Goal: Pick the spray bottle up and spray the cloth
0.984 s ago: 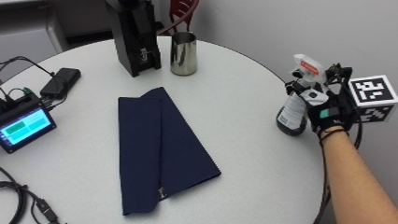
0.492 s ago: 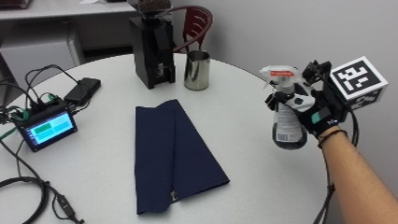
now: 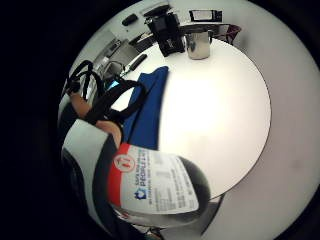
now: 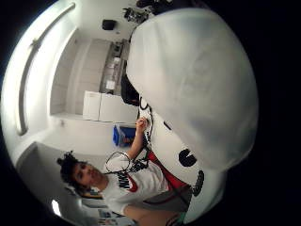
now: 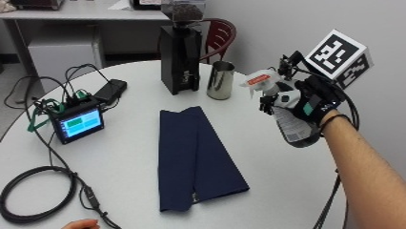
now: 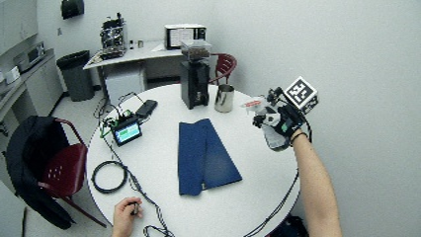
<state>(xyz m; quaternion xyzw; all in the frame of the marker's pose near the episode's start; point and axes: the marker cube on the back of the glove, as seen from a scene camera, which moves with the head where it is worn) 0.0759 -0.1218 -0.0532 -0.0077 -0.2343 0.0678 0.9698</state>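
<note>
My gloved right hand [image 5: 309, 106] grips a spray bottle [image 5: 293, 128] and holds it in the air above the table's right side, its white and red nozzle [image 5: 261, 81] pointing left toward the cloth. The bottle's labelled body [image 3: 160, 187] fills much of the little finger side palm view, and its white head [image 4: 193, 84] fills the thumb side view. A folded dark blue cloth [image 5: 193, 155] lies flat in the middle of the round white table [image 5: 126, 162], well to the left of and below the bottle. In the wide view the hand [image 6: 284, 123] and cloth [image 6: 202, 155] stand the same way.
A steel cup [image 5: 219, 80] and a black coffee grinder [image 5: 180, 52] stand at the back of the table. A small screen device [image 5: 77, 123], a phone [image 5: 110, 89] and coiled cables [image 5: 32, 191] occupy the left side. A bare hand [image 6: 126, 210] rests at the near edge.
The hand has lifted the spray bottle off the table and carried it higher, tilting the nozzle toward the cloth. The outside camera has also shifted.
</note>
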